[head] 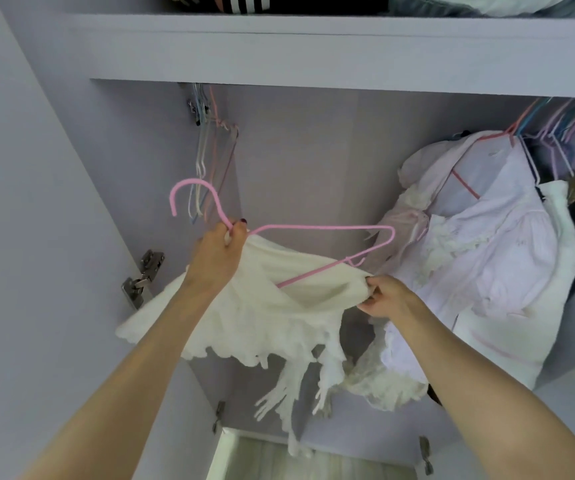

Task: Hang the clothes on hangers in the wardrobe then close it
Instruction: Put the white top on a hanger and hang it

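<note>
Left hand pinches the thin pink wire hanger at its neck; right hand grips the frilly cream knitted garment, half-threaded, before the open wardrobe; best ease fabric over the right shoulder.

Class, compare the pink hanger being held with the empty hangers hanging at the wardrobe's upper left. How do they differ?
The pink hanger is off the rail, gripped at its neck by the left hand; the empty hangers hang bunched and untouched. The pink hanger is tilted and partly inside a white garment; the empty hangers carry nothing. Both are thin, with hooked tops.
</note>
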The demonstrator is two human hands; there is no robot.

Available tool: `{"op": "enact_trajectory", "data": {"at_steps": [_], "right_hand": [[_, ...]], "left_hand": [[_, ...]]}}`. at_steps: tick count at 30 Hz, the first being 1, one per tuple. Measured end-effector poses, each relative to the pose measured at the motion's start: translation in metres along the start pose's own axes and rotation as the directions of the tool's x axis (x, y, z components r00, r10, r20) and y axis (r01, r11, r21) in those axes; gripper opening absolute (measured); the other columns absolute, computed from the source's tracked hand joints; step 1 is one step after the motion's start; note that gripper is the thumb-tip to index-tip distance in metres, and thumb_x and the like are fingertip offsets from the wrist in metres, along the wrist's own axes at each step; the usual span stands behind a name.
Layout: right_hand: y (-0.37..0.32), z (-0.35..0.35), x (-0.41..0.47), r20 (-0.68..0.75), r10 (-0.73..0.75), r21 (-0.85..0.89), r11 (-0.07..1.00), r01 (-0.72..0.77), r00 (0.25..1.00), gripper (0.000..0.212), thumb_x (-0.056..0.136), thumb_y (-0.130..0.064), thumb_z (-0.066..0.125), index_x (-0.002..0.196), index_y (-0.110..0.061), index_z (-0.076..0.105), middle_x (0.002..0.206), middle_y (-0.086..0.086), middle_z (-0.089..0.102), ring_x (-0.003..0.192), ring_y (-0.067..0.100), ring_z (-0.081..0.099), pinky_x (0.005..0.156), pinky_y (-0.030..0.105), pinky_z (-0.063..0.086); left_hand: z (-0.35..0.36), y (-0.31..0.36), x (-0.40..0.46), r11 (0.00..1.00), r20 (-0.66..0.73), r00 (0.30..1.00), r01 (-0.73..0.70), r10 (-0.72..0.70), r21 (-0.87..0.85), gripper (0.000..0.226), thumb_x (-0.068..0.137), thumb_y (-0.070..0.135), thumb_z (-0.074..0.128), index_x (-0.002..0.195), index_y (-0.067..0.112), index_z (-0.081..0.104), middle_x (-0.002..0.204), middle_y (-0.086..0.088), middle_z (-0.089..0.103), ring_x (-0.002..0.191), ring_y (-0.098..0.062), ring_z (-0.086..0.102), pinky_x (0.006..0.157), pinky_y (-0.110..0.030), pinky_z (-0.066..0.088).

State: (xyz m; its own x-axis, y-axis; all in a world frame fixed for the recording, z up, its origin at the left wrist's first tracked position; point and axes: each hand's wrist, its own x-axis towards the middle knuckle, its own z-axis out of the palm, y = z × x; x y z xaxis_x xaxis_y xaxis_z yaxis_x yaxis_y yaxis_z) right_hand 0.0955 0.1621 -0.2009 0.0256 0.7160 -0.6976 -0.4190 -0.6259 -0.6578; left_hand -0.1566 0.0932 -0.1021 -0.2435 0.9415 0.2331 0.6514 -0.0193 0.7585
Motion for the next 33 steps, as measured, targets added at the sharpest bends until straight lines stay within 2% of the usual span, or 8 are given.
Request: {"op": "enact_trajectory", "data": {"at_steps": [9, 13, 15, 20, 26, 30, 31, 33], "right_hand": [[-0.053, -0.015, -0.03, 0.037, -0.209, -0.218, 0.953, 0.212, 0.977, 0.02, 0.094, -0.01, 0.044, 0.097, 0.001, 0.06, 0.059, 0.012, 0.067, 0.052, 0.024, 0.066, 0.053, 0.03, 0.055], [-0.061, -0.008, -0.027, -0.132, -0.392, -0.329, 0.884, 0.333, 0.91, 0.048, 0.091, -0.021, 0.058, 0.132, 0.002, 0.047, 0.114, 0.017, 0.06, 0.109, 0.031, 0.056, 0.102, 0.042, 0.042], [-0.065, -0.006, -0.026, -0.193, -0.466, -0.398, 0.841, 0.365, 0.863, 0.052, 0.089, -0.024, 0.063, 0.131, 0.002, 0.048, 0.13, 0.014, 0.054, 0.121, 0.031, 0.05, 0.104, 0.042, 0.04], [-0.085, -0.004, -0.035, -0.226, -0.617, -0.465, 0.748, 0.473, 0.754, 0.041, 0.085, -0.029, 0.067, 0.116, -0.003, 0.059, 0.11, 0.007, 0.061, 0.104, 0.026, 0.058, 0.097, 0.038, 0.046], [-0.072, 0.014, -0.061, 0.204, -0.293, -0.474, 0.805, 0.356, 0.934, 0.022, 0.087, -0.017, 0.064, 0.106, -0.006, 0.059, 0.083, 0.007, 0.063, 0.067, 0.017, 0.062, 0.058, 0.025, 0.054], [-0.069, 0.016, -0.07, 0.412, -0.275, -0.387, 0.81, 0.44, 0.869, 0.015, 0.093, -0.003, 0.052, 0.101, 0.003, 0.062, 0.086, 0.013, 0.064, 0.074, 0.022, 0.067, 0.065, 0.026, 0.059], [-0.071, 0.015, -0.068, 0.381, -0.386, -0.432, 0.729, 0.53, 0.84, 0.02, 0.092, 0.003, 0.049, 0.108, 0.006, 0.06, 0.091, 0.014, 0.063, 0.079, 0.023, 0.065, 0.068, 0.025, 0.058], [-0.073, 0.012, -0.068, 0.395, -0.484, -0.764, 0.298, 0.572, 0.781, 0.035, 0.089, -0.001, 0.057, 0.124, -0.001, 0.056, 0.115, 0.01, 0.061, 0.103, 0.023, 0.06, 0.085, 0.024, 0.049]], "left_hand": [[0.015, 0.001, 0.002, 0.987, 0.063, 0.994, -0.099, 0.092, 0.128, 0.02, 0.099, 0.022, 0.038, 0.083, 0.014, 0.048, 0.057, -0.002, 0.045, 0.062, -0.027, 0.044, 0.06, -0.03, 0.029], [0.028, 0.002, 0.003, 0.971, 0.086, 0.99, -0.123, 0.108, 0.205, 0.021, 0.098, 0.023, 0.038, 0.08, 0.014, 0.045, 0.071, -0.009, 0.051, 0.076, -0.035, 0.053, 0.074, -0.038, 0.04], [0.031, 0.004, 0.005, 0.967, 0.076, 0.99, -0.135, 0.121, 0.217, 0.024, 0.097, 0.023, 0.039, 0.077, 0.011, 0.045, 0.069, -0.01, 0.051, 0.077, -0.038, 0.056, 0.076, -0.04, 0.042], [0.047, 0.003, 0.0, 0.894, 0.136, 0.984, -0.161, 0.114, 0.419, 0.025, 0.099, 0.026, 0.035, 0.084, 0.011, 0.049, 0.074, -0.006, 0.05, 0.081, -0.032, 0.055, 0.072, -0.033, 0.03], [0.061, 0.007, 0.004, 0.946, 0.032, 0.993, -0.118, 0.113, 0.302, 0.033, 0.1, 0.031, 0.035, 0.094, 0.005, 0.056, 0.085, -0.015, 0.062, 0.09, -0.037, 0.059, 0.077, -0.038, 0.037], [0.058, 0.008, 0.013, 0.958, 0.043, 0.987, -0.161, 0.155, 0.236, 0.036, 0.098, 0.033, 0.04, 0.105, 0.004, 0.06, 0.084, -0.016, 0.065, 0.086, -0.037, 0.06, 0.078, -0.038, 0.041], [0.056, 0.008, 0.014, 0.958, 0.052, 0.984, -0.176, 0.169, 0.228, 0.036, 0.098, 0.034, 0.041, 0.104, 0.005, 0.061, 0.082, -0.015, 0.065, 0.085, -0.036, 0.06, 0.076, -0.037, 0.041], [0.052, 0.009, 0.015, 0.959, 0.062, 0.981, -0.195, 0.186, 0.204, 0.035, 0.097, 0.034, 0.043, 0.102, 0.005, 0.061, 0.076, -0.013, 0.062, 0.081, -0.036, 0.059, 0.072, -0.035, 0.04]]}}
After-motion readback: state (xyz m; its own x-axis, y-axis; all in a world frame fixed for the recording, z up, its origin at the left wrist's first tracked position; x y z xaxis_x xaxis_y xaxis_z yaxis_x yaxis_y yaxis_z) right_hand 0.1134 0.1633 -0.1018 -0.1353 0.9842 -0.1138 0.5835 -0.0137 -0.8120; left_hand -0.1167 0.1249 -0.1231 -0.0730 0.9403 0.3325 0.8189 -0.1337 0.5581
